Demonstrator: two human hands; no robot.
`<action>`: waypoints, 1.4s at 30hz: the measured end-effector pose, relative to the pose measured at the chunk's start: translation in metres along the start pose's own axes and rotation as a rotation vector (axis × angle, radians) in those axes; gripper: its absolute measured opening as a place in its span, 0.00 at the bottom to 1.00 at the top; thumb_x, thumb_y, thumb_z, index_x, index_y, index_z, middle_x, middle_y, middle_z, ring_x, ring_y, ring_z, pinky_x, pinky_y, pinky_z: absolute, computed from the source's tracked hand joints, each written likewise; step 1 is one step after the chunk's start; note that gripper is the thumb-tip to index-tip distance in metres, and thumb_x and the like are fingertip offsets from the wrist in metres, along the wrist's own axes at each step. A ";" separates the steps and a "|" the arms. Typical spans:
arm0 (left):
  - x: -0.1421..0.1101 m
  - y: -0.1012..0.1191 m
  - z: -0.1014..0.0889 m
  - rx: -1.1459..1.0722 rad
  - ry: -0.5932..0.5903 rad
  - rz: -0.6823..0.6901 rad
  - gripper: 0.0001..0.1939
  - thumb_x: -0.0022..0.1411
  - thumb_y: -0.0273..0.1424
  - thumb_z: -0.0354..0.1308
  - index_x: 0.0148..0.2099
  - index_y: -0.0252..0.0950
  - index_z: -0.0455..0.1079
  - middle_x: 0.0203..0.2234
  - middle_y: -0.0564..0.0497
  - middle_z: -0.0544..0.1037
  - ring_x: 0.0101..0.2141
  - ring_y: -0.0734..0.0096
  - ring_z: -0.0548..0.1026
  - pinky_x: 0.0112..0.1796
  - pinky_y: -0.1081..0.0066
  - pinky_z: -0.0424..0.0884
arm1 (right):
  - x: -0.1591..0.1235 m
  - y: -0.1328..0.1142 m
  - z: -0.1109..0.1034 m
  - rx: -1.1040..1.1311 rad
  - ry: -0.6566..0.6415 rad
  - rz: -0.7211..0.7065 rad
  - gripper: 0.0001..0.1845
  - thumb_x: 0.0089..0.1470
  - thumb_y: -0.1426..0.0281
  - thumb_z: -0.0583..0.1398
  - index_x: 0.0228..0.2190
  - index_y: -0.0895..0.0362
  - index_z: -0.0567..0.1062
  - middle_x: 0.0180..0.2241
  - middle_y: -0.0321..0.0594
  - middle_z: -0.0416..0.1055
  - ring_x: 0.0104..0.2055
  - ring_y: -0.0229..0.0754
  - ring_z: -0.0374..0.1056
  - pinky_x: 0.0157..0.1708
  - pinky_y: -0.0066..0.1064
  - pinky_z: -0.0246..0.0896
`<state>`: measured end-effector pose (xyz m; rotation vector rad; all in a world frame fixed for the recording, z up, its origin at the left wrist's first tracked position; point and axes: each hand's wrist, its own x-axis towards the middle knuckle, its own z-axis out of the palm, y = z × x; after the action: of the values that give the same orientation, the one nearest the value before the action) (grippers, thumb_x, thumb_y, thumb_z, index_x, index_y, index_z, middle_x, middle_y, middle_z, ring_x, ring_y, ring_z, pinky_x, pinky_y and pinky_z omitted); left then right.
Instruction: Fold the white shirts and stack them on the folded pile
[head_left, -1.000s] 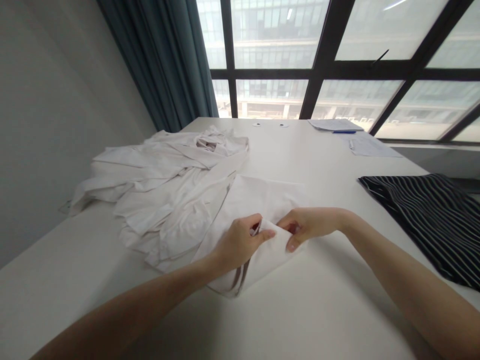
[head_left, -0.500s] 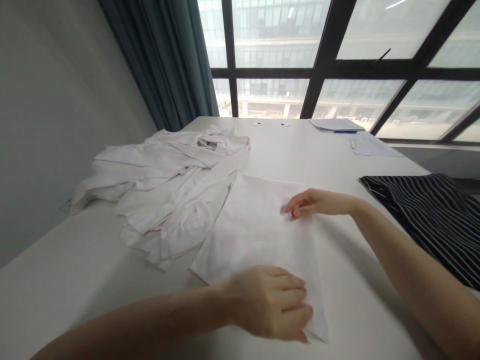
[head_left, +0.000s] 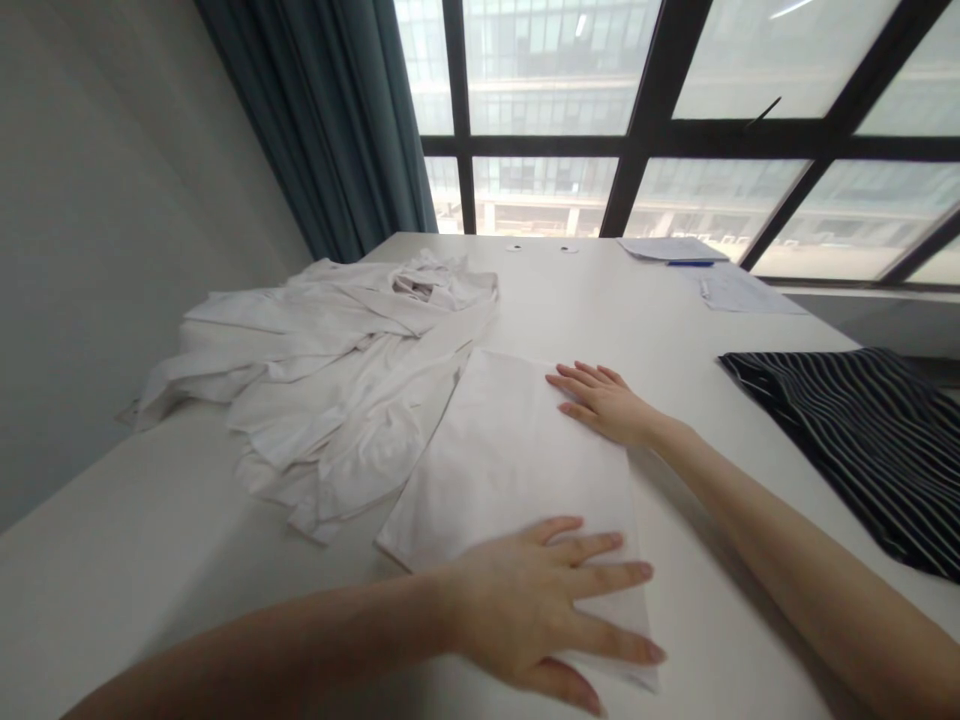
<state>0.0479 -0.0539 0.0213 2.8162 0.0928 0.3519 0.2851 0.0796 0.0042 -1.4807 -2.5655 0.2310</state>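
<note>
A folded white cloth [head_left: 495, 450] lies flat on the white table in front of me. My left hand [head_left: 540, 610] rests palm down over its near part, fingers spread toward its right edge. On the far right part of the cloth lies my right hand [head_left: 600, 400], flat with its fingers stretched out. Neither hand grips the fabric. The near left corner of the cloth shows, while part of its near edge is hidden beneath my left hand and wrist.
A crumpled heap of white fabric [head_left: 337, 360] spreads along the left, close against the folded cloth. Black striped fabric [head_left: 855, 430] lies at the right edge. Papers [head_left: 750, 290] and a blue pen [head_left: 690, 263] are at the far right, before the window.
My left hand has spread its fingers wide over the cloth. My right hand has gone from curled fingers to lying flat, a little farther away. The cloth's right side looks flatter.
</note>
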 end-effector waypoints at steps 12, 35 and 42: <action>0.004 -0.001 -0.026 -0.221 -0.220 -0.034 0.25 0.66 0.47 0.51 0.64 0.53 0.61 0.69 0.54 0.46 0.67 0.58 0.44 0.64 0.56 0.44 | 0.004 0.000 0.001 -0.209 0.080 0.067 0.29 0.66 0.54 0.42 0.63 0.49 0.58 0.66 0.42 0.52 0.68 0.53 0.45 0.62 0.54 0.41; -0.022 -0.066 -0.010 0.333 -0.064 -0.585 0.38 0.65 0.56 0.42 0.71 0.44 0.44 0.68 0.39 0.47 0.67 0.48 0.43 0.60 0.41 0.44 | -0.003 -0.016 -0.002 -0.111 0.009 0.036 0.31 0.65 0.52 0.42 0.64 0.50 0.58 0.66 0.39 0.52 0.68 0.51 0.44 0.64 0.54 0.37; -0.031 -0.083 -0.023 0.365 -0.091 -0.788 0.36 0.67 0.55 0.40 0.70 0.44 0.45 0.68 0.41 0.46 0.67 0.51 0.45 0.61 0.44 0.46 | -0.005 -0.005 0.000 -0.105 0.015 0.139 0.31 0.65 0.52 0.41 0.64 0.49 0.57 0.67 0.36 0.49 0.69 0.53 0.42 0.63 0.57 0.38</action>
<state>0.0098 0.0288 0.0103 2.8330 1.3052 0.0147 0.2828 0.0731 0.0046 -1.6935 -2.5001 0.1034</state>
